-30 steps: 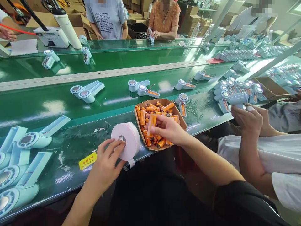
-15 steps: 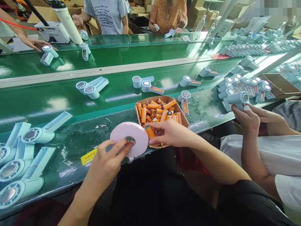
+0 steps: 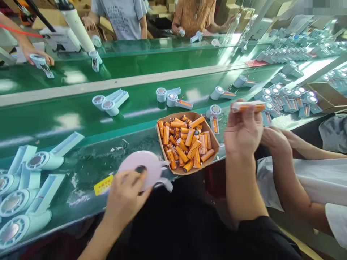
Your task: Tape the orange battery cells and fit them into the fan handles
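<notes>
**Green table by a cardboard box: one battery in hand**

The long green table (image 3: 93, 160) crosses the view, a raised pale rail (image 3: 151, 76) running beyond it. Take the cardboard box (image 3: 209, 126) as the middle of the dial.

The right hand (image 3: 242, 133) is raised between two and three o'clock, its fingers pinching an orange battery (image 3: 253, 107) with a white strip along its upper side, held level and clear of the table. At between eight and nine o'clock, the left hand (image 3: 126, 196) has bent fingers at the hole of a roll of white tape (image 3: 148, 164). They are blurred, so I cannot tell whether they press together. A loose tape end (image 3: 166, 183) curls out at the roll's four o'clock.

The box, just beside the roll, is filled with orange batteries (image 3: 189, 137) lying every way. A pale blue casing (image 3: 215, 110) stands close to its one o'clock corner. More casings lie at nine o'clock (image 3: 45, 161), ten o'clock (image 3: 109, 107) and just before twelve (image 3: 172, 100), with a crowded group (image 3: 287, 93) at two.

A co-worker's hands (image 3: 275, 139) are at three o'clock, beyond the right hand. Across the table are people in a grey shirt (image 3: 121, 21) and an orange top (image 3: 192, 18).
</notes>
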